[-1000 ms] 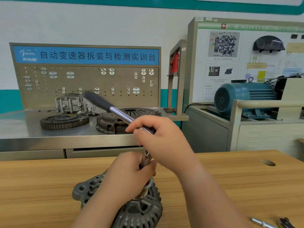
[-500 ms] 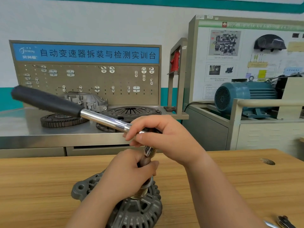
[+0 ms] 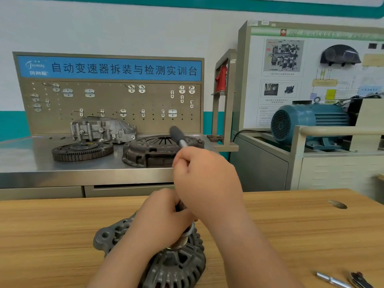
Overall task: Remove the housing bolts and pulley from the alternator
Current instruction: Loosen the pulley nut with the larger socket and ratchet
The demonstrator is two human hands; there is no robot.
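A grey cast alternator (image 3: 176, 267) lies on the wooden table (image 3: 52, 235), its grooved metal pulley (image 3: 182, 241) facing up. My left hand (image 3: 160, 221) grips the pulley and the socket standing on it. My right hand (image 3: 205, 179) grips the head end of a ratchet wrench (image 3: 178, 137), whose black handle points away from me toward the far bench. The socket and the pulley nut are hidden under my hands.
A metal rod (image 3: 330, 280) and a dark tool (image 3: 359, 280) lie at the table's near right. A round hole (image 3: 337, 204) is in the table at right. Behind stand a steel bench (image 3: 31, 163) with a flywheel (image 3: 82, 150), clutch cover (image 3: 153, 150) and a blue motor (image 3: 309, 121).
The ratchet handle has swung from pointing far left round to the right, so it now points almost straight away from me. My left hand has stayed on the pulley.
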